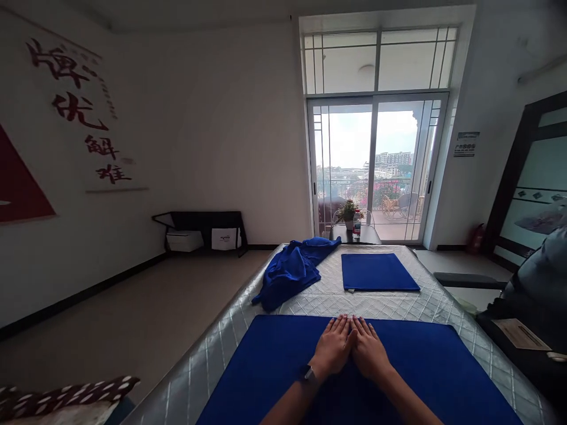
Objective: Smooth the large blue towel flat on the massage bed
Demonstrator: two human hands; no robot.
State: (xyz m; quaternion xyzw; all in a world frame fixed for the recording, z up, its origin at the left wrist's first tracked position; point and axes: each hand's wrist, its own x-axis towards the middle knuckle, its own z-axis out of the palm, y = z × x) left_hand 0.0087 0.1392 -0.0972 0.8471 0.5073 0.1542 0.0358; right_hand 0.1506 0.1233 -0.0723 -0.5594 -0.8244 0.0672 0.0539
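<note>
A large blue towel (266, 366) lies spread flat on the near part of a quilted silver mattress (381, 304). My left hand (333, 348) and my right hand (368, 349) rest palm down on it, side by side and touching, near its far edge. Both hold nothing, and the fingers lie flat and close together. A dark watch sits on my left wrist. Farther on, a folded blue towel (377, 271) lies flat at the right, and a crumpled heap of blue towels (292, 268) lies at the left.
Beyond the mattress stands a small dark table (370, 235) with a potted plant (348, 211) and a bottle (357, 224), before a glass balcony door. A black bench (201, 221) with white boxes stands by the left wall. Dark furniture sits at the right.
</note>
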